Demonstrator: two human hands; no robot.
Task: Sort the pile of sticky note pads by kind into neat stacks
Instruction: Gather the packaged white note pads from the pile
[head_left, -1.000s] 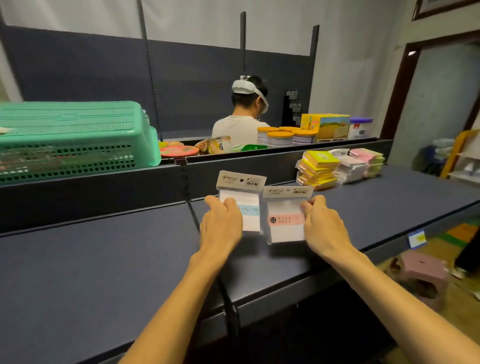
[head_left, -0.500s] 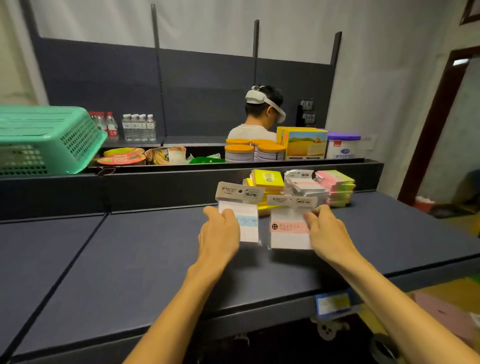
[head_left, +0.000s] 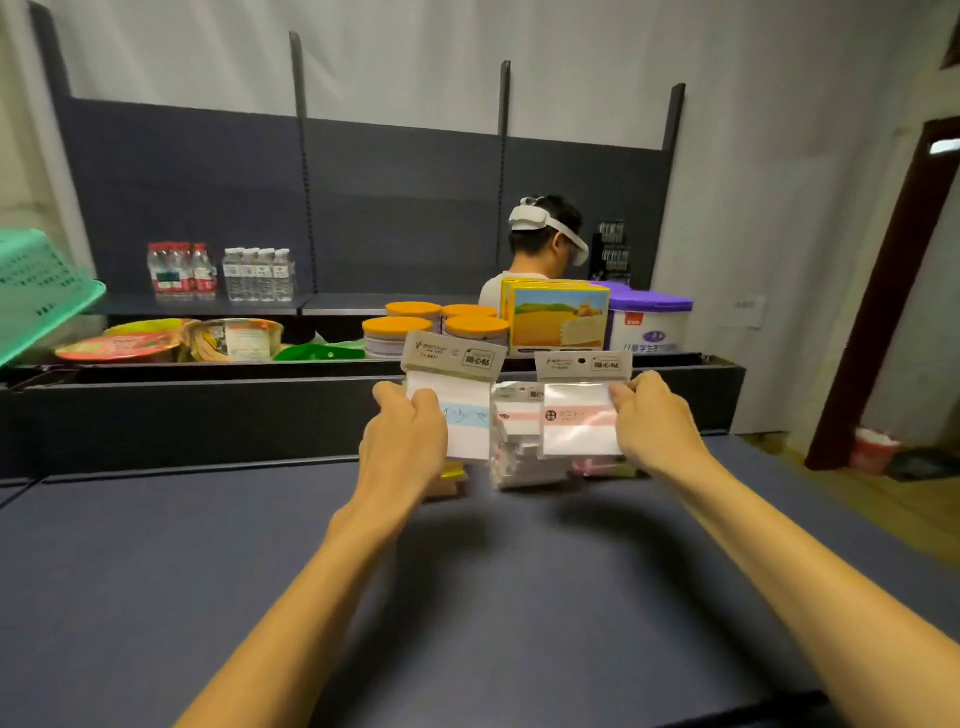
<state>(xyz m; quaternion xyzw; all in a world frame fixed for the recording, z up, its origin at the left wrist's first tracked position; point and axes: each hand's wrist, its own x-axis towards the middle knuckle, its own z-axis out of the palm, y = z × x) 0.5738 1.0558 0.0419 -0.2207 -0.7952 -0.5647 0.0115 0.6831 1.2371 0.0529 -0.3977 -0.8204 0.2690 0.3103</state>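
Observation:
My left hand (head_left: 404, 446) grips a packaged white pad with a blue band (head_left: 462, 410) by its left edge, held upright above the dark shelf (head_left: 467, 597). My right hand (head_left: 655, 422) pinches a matching pack with a pink band (head_left: 581, 415) by its right edge. Both packs hang in front of the stacks on the shelf. A white stack (head_left: 519, 457) shows between the packs. A yellow stack (head_left: 451, 480) peeks out under my left hand, and a pink stack (head_left: 592, 466) is mostly hidden behind the right pack.
A raised black divider (head_left: 208, 410) runs behind the stacks. Beyond it are orange-lidded jars (head_left: 410, 327), a yellow box (head_left: 558, 317), a purple-lidded tub (head_left: 649, 322), bowls and water bottles (head_left: 257, 274). A green basket (head_left: 36, 291) overhangs at left. A person stands behind the boxes.
I have moved right along the shelf; both hands carried their packs up to the stacks, which now lie directly behind the packs instead of off to the right.

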